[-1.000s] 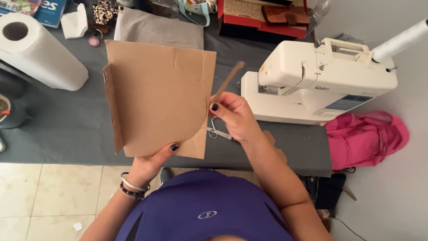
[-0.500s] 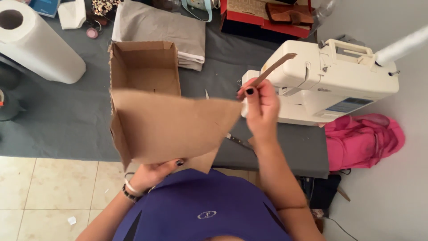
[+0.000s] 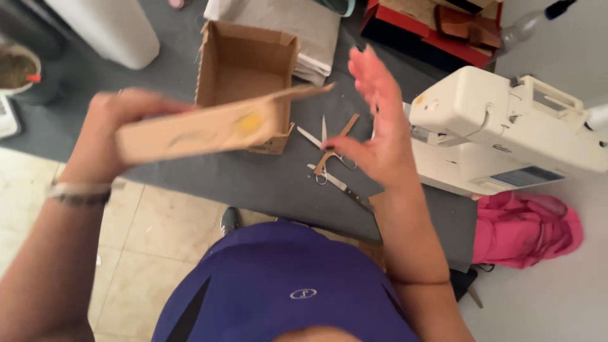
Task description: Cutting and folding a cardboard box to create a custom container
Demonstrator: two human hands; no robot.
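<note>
Your left hand (image 3: 120,117) clenched the cardboard sheet (image 3: 209,126); your right hand (image 3: 377,123) stayed released, scissors (image 3: 329,161) just beyond it.

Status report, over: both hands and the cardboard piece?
Left hand grips cardboard piece, raised. Right hand open, empty. Scissors on table below.

A dark grey counter (image 3: 253,183) carries everything; scissors (image 3: 329,161) and a thin brown strip (image 3: 335,142) lie just below the right hand's fingers (image 3: 373,82); an open cardboard box (image 3: 244,69) stands left of them, folded beige cloth (image 3: 297,25) beyond it; a cream sewing machine (image 3: 506,126) stands to their right; a white roll (image 3: 107,28) lies far left.
</note>
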